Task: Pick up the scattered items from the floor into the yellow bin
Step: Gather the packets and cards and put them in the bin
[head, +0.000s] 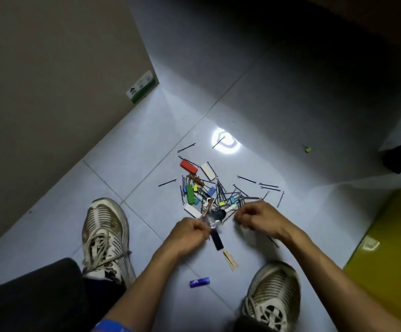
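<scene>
A heap of small items (209,190) lies on the pale tiled floor: black hairpins, a red block (189,163), a green block (190,193), white blocks and coloured clips. My left hand (190,232) is closed on a bunch of items, among them a shiny metal piece and a wooden stick (208,213). My right hand (258,218) is pinched shut at the heap's near edge, and what it holds is hidden. The yellow bin (386,259) stands at the right edge. A black block (217,240) lies just below my left hand.
A blue lighter (199,282) and a wooden fork (230,261) lie between my two shoes (106,236). A stray yellow clip (306,148) sits far right. A cardboard box (51,104) fills the left side. Dark furniture stands at the back right.
</scene>
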